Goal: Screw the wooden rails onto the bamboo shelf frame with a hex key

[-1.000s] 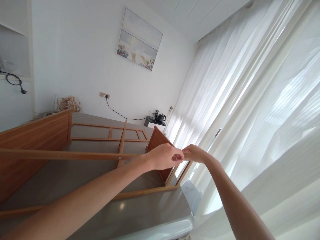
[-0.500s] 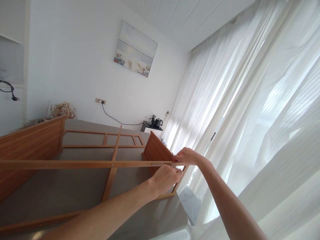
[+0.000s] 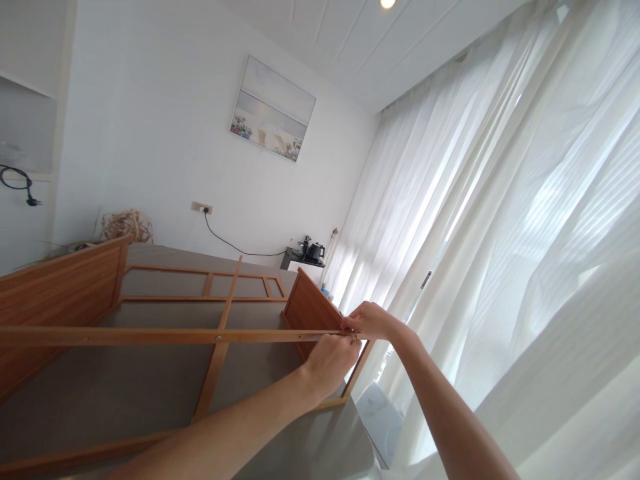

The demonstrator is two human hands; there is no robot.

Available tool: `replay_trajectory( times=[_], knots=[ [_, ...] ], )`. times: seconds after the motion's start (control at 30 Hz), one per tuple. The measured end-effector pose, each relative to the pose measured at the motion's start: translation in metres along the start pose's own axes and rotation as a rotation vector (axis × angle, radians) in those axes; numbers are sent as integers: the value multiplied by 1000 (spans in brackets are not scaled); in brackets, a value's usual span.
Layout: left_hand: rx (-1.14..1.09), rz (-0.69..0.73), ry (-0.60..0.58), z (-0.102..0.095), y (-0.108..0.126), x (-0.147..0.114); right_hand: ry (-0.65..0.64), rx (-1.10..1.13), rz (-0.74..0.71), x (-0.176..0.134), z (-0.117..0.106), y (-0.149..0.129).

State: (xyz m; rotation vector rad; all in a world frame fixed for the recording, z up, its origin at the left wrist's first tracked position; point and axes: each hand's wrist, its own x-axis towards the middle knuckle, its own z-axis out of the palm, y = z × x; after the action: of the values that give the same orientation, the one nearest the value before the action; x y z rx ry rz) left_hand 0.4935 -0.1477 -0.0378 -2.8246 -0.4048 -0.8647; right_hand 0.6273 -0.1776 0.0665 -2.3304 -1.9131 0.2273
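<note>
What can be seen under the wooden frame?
A grey surface shows beneath the wooden frame. The left hand and forearm hide part of this area; what is directly behind them cannot be seen.

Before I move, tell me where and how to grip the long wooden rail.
Likely best on the bare stretch of the long wooden rail left of the crosspiece, from above, wrapping around it: it is slim, runs nearly level and appears raised over the grey surface. Its right end is crowded by the left hand and right hand.
</note>
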Motion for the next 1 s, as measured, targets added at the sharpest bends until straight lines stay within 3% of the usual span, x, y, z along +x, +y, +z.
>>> replay_trajectory(
  times=[0.3,0.53,0.7,0.9,1.0],
  knots=[
    [-24,-18,-26,-6,5,5,26,7,-82,11,6,3],
    [37,93,28,9,-2,-2,42,19,-54,9,5,2],
    [38,94,49,18,-7,-7,43,34,-54,10,6,4],
    [48,3,22,1,2,0,51,-1,-77,12,9,7],
    [133,-29,96,-7,4,3,48,-64,-101,13,9,10]
  ],
)
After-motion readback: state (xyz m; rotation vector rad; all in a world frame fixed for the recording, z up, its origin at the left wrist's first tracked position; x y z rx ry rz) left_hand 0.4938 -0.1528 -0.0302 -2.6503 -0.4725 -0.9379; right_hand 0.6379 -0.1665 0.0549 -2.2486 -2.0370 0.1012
